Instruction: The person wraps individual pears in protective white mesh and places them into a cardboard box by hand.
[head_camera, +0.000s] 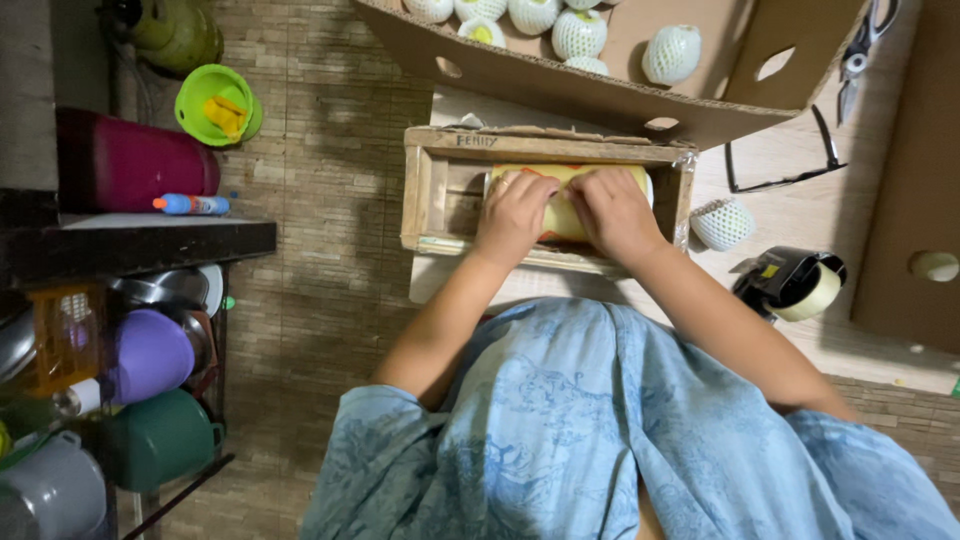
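A small wooden crate (425, 190) sits in front of me on a low pale surface. Inside it lies a yellow and orange package (560, 215) with a white end showing. My left hand (513, 215) presses flat on the package's left part, fingers together. My right hand (612, 212) presses on its right part. Both hands are inside the crate, side by side and almost touching. Most of the package is hidden beneath them.
A cardboard box (600, 95) of fruits in white foam nets stands behind the crate. One netted fruit (722, 222), a tape dispenser (793, 283), glasses (780, 160) and scissors (862, 50) lie to the right. A rack of cups and pots (120, 400) stands at left.
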